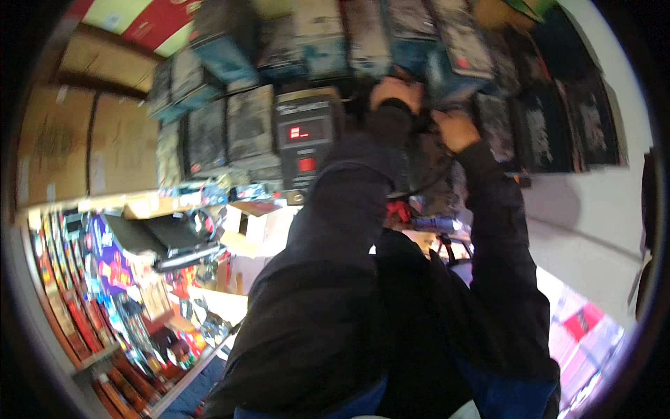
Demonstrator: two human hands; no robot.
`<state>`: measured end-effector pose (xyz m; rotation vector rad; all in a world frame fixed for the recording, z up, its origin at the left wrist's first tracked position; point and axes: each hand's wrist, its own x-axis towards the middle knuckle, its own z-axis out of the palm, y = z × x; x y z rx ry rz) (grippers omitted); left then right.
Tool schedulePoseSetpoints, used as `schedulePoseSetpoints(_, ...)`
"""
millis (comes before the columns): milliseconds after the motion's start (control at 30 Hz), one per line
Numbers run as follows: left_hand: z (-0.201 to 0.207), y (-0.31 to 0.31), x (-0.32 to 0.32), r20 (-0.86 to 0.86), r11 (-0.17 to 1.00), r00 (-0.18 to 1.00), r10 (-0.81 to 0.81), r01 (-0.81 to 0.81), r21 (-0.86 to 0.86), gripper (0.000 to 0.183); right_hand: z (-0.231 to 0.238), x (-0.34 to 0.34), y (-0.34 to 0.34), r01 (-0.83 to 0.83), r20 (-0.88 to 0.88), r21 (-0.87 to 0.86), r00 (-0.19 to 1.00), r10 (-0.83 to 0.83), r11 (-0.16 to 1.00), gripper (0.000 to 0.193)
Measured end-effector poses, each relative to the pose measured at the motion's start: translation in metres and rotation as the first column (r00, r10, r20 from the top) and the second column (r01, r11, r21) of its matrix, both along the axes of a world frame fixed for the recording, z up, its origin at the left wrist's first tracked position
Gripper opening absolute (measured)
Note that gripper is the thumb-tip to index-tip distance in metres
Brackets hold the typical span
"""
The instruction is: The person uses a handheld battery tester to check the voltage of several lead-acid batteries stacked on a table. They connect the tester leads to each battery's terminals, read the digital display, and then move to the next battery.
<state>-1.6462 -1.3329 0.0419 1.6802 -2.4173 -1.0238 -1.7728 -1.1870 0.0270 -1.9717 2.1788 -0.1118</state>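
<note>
At far shelf, left hand (395, 93) and right hand (453, 129) raised at blue packet (447, 82); grip unclear, blurred. Risk: neighbouring hanging packets (370, 42) knocked loose by sleeves.

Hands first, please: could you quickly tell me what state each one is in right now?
Left hand: fingers curled, up among the hanging packaged garments; what it grips cannot be told.
Right hand: closed on dark fabric.

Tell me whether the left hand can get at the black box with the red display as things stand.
Probably yes. The left hand is raised among the hanging packages, and the black box with the red display sits just to its left and slightly lower, with nothing between them. The picture is blurred, so depth is uncertain.
</note>
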Motion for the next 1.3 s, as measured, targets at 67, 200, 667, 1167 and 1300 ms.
schedulePoseSetpoints(67,0.006,0.002,0.000,0.006,0.983,0.988,0.155,-0.155,0.100,0.063,-0.001,-0.004,0.000,-0.001,-0.006,0.043,1.000,0.001,0.999,0.031)
schedulePoseSetpoints(200,0.008,0.005,0.001,-0.050,0.982,0.981,0.189,-0.188,0.030,0.062,-0.002,-0.010,-0.012,0.059,0.139,0.155,0.987,-0.081,0.986,0.034)
schedulePoseSetpoints(667,0.010,0.006,0.001,-0.073,0.982,0.982,0.174,-0.167,0.094,0.057,0.005,-0.009,-0.013,-0.156,-0.110,0.014,0.982,0.156,0.988,0.032)
schedulePoseSetpoints(1167,0.009,0.005,-0.001,-0.021,0.990,0.992,0.127,-0.125,0.072,0.066,0.006,-0.010,-0.011,-0.145,-0.109,0.021,0.983,0.147,0.989,0.033)
schedulePoseSetpoints(1300,0.015,0.004,0.002,-0.036,0.976,0.986,0.165,-0.158,0.151,0.059,0.008,-0.006,-0.013,-0.186,-0.129,-0.011,0.975,0.184,0.982,0.032)
